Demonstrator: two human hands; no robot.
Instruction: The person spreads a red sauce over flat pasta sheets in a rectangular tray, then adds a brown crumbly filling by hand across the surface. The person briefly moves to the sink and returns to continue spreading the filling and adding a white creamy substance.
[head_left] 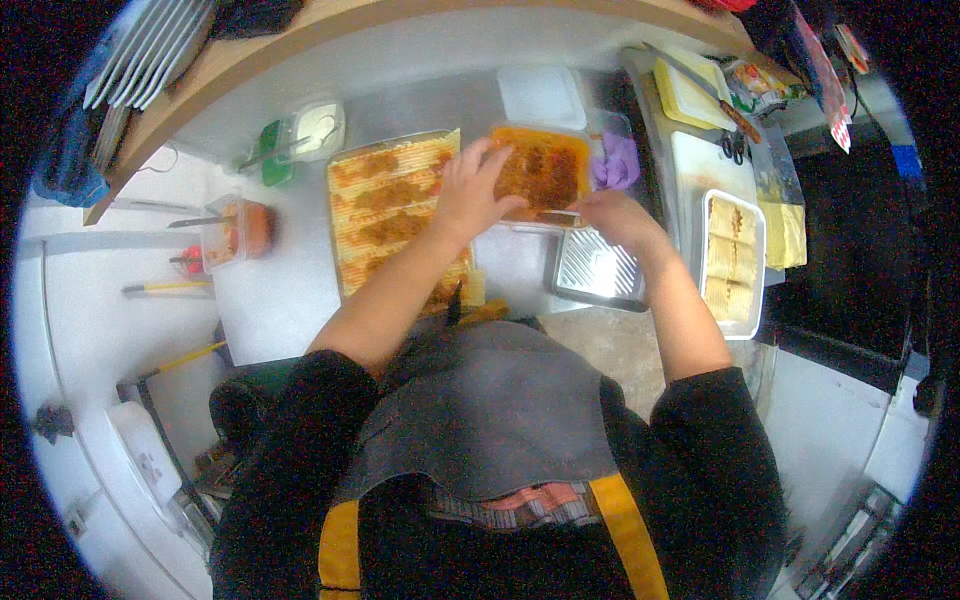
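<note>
A clear plastic tub of brown-orange meat sauce (545, 168) stands at the middle of the worktop. My left hand (472, 185) grips its left wall, with the thumb at the near corner. At the tub's near right corner my right hand (618, 215) is closed; a thin spoon-like shape runs along the near edge toward it, too blurred to name. Left of the tub lies a large tray of ridged pasta sheets (395, 210) with strips of the same sauce across them. Below my right hand sits a foil tray (598, 268) with a ribbed bottom.
Purple cloth-like material (614, 160) lies in a clear tub at the right. A white tray of filled pasta (733, 265), scissors (735, 147) and a long knife (740, 118) are farther right. Tubs of white cream (318, 128) and orange food (245, 230) stand left. A wooden shelf (330, 42) overhangs.
</note>
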